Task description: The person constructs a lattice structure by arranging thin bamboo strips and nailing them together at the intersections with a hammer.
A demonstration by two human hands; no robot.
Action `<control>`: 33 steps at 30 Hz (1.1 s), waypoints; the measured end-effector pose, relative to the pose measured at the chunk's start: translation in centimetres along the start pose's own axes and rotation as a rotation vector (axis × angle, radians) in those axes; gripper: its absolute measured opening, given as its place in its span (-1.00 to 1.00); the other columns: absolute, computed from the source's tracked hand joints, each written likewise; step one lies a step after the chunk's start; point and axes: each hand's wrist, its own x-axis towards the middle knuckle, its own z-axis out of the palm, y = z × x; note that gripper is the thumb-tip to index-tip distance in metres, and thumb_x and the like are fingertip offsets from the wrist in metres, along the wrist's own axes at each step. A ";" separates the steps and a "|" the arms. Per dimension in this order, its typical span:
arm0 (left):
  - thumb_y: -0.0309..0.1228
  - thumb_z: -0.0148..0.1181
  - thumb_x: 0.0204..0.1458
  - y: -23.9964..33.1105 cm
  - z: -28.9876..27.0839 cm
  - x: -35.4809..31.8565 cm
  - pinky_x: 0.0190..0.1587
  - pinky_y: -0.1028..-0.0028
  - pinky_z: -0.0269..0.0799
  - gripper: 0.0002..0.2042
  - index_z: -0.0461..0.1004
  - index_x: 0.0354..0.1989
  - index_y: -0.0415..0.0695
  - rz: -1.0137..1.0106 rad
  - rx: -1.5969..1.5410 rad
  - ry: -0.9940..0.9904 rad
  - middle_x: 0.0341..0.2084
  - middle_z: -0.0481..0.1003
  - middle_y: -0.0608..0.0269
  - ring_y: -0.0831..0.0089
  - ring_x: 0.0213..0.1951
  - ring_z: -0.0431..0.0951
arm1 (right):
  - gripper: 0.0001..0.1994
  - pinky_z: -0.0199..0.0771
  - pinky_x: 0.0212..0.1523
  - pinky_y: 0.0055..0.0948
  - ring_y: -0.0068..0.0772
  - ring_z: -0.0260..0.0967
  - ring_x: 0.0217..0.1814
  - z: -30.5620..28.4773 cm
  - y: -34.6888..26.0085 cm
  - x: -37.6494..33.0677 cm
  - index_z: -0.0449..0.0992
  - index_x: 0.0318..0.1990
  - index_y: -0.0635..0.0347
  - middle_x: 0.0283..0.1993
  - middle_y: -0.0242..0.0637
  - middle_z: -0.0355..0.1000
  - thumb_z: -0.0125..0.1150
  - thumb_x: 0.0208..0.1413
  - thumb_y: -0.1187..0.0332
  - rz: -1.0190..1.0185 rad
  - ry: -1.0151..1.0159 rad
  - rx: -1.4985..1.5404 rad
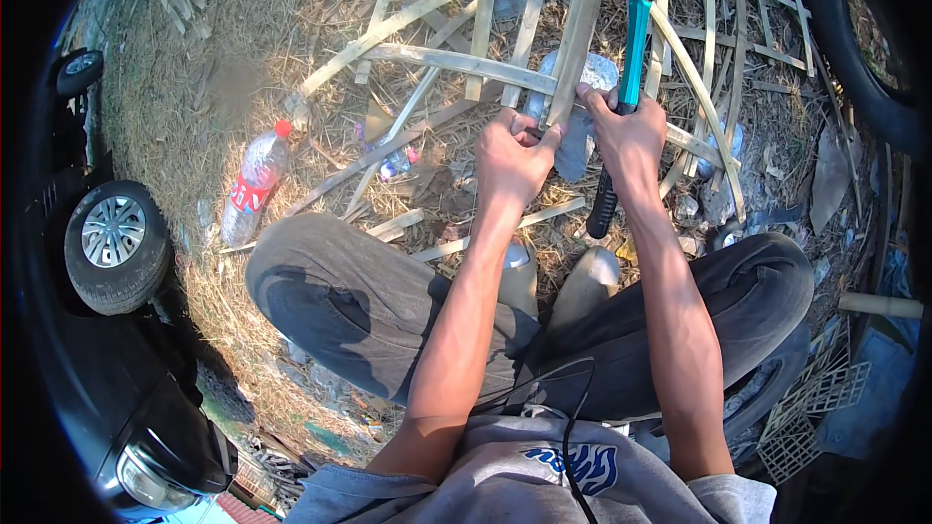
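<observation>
My left hand [513, 163] is closed in a pinch at the near end of a wide bamboo strip [581, 39], where it meets a crossing strip [466, 63]. Whether a small piece such as a nail is also between the fingertips, I cannot make out. Wrapped round a claw hammer [635, 50] is my right hand [631, 141]; the metal head points away from me, and the black grip end hangs below the fist. The right thumb and fingertip rest close to the strip's right edge. Under the joint lies a pale grey stone [575, 146].
A lattice of bamboo strips [481, 29] spreads over dry grass ahead. At left lie a clear plastic bottle [254, 180] with a red cap and a smaller bottle [396, 165]. A black car [116, 398] stands far left. A tyre [864, 68] is at upper right, plastic grating [811, 417] at lower right.
</observation>
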 end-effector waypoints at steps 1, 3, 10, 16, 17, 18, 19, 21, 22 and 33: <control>-0.29 0.53 0.00 -0.3 0.2 0.2 -0.52 0.51 0.36 -0.66 0.51 -0.35 -0.29 -0.005 0.003 -0.003 -0.63 0.53 0.28 0.61 -0.58 0.47 | -0.59 0.37 -0.53 -0.32 -0.49 0.33 -0.62 0.1 0.0 0.0 0.46 -0.57 0.25 -0.66 -0.31 0.42 0.56 0.01 0.18 0.006 -0.001 -0.002; -0.30 0.52 0.01 -0.5 0.3 0.3 -0.50 0.52 0.35 -0.67 0.51 -0.33 -0.30 0.058 -0.008 0.034 -0.62 0.54 0.27 0.62 -0.58 0.46 | -0.59 0.38 -0.53 -0.32 -0.50 0.34 -0.61 0.1 0.0 0.0 0.46 -0.57 0.26 -0.66 -0.30 0.43 0.58 0.00 0.18 0.009 -0.043 0.046; -0.47 0.52 -0.01 -1.5 0.9 0.8 -0.36 0.46 0.51 -0.75 0.54 -0.32 -0.33 0.038 -0.173 0.047 -0.47 0.63 0.15 0.53 -0.42 0.60 | -0.60 0.45 -0.47 -0.34 -0.48 0.41 -0.56 0.3 -1.2 -0.3 0.48 -0.53 0.25 -0.59 -0.28 0.48 0.61 -0.04 0.17 0.046 -0.041 -0.013; -0.55 0.52 -0.04 -1.9 1.1 1.0 -0.31 0.44 0.55 -0.75 0.50 -0.34 -0.35 -0.023 -0.412 0.047 -0.44 0.64 0.04 0.47 -0.39 0.63 | -0.60 0.45 -0.46 -0.37 -0.49 0.43 -0.55 0.3 -0.9 -0.1 0.48 -0.54 0.24 -0.59 -0.29 0.50 0.61 -0.05 0.17 0.036 -0.046 -0.007; -0.58 0.52 -0.04 -1.7 1.1 0.9 -0.29 0.45 0.57 -0.74 0.46 -0.37 -0.33 -0.070 -0.504 0.050 -0.41 0.64 0.00 0.45 -0.37 0.64 | -0.60 0.45 -0.46 -0.37 -0.50 0.43 -0.55 0.3 -0.7 0.0 0.48 -0.54 0.24 -0.59 -0.29 0.50 0.61 -0.05 0.17 0.035 -0.045 -0.005; -0.58 0.52 -0.04 -1.7 1.1 1.0 -0.29 0.45 0.57 -0.74 0.46 -0.37 -0.33 -0.074 -0.504 0.051 -0.41 0.64 0.00 0.45 -0.37 0.64 | -0.61 0.45 -0.46 -0.38 -0.51 0.43 -0.55 0.4 -0.6 0.1 0.48 -0.54 0.24 -0.58 -0.30 0.50 0.61 -0.03 0.18 0.029 -0.045 0.000; -0.62 0.51 -0.05 -1.8 1.1 1.1 -0.28 0.46 0.58 -0.71 0.39 -0.41 -0.27 -0.097 -0.583 0.041 -0.39 0.64 -0.03 0.44 -0.36 0.65 | -0.61 0.45 -0.46 -0.38 -0.51 0.43 -0.55 0.5 -0.4 0.2 0.48 -0.54 0.24 -0.58 -0.30 0.50 0.61 -0.03 0.18 0.031 -0.048 -0.003; -0.66 0.50 -0.06 -1.7 1.0 1.1 -0.27 0.46 0.59 -0.66 0.32 -0.45 -0.22 -0.123 -0.663 0.038 -0.37 0.64 -0.05 0.43 -0.34 0.66 | -0.62 0.46 -0.45 -0.38 -0.51 0.44 -0.54 0.6 -0.3 0.2 0.48 -0.53 0.24 -0.57 -0.29 0.52 0.60 -0.03 0.20 -0.013 -0.050 0.041; -0.68 0.49 -0.07 -1.6 0.9 1.1 -0.26 0.46 0.59 -0.62 0.27 -0.47 -0.18 -0.138 -0.634 0.038 -0.37 0.64 -0.05 0.43 -0.34 0.66 | -0.62 0.46 -0.45 -0.38 -0.51 0.44 -0.54 0.6 -0.4 0.1 0.48 -0.53 0.24 -0.57 -0.29 0.52 0.60 -0.03 0.20 -0.013 -0.057 0.039; -0.66 0.52 -0.11 -0.8 1.1 1.2 -0.38 0.47 0.52 -0.62 0.29 -0.48 -0.20 -0.192 -0.517 0.054 -0.43 0.65 -0.06 0.50 -0.41 0.61 | -0.38 0.29 -0.54 -0.39 -0.55 0.28 -0.61 -2.0 -2.6 -1.2 0.41 -0.57 0.23 -0.67 -0.41 0.32 0.28 0.20 -0.21 -0.068 -0.143 -0.081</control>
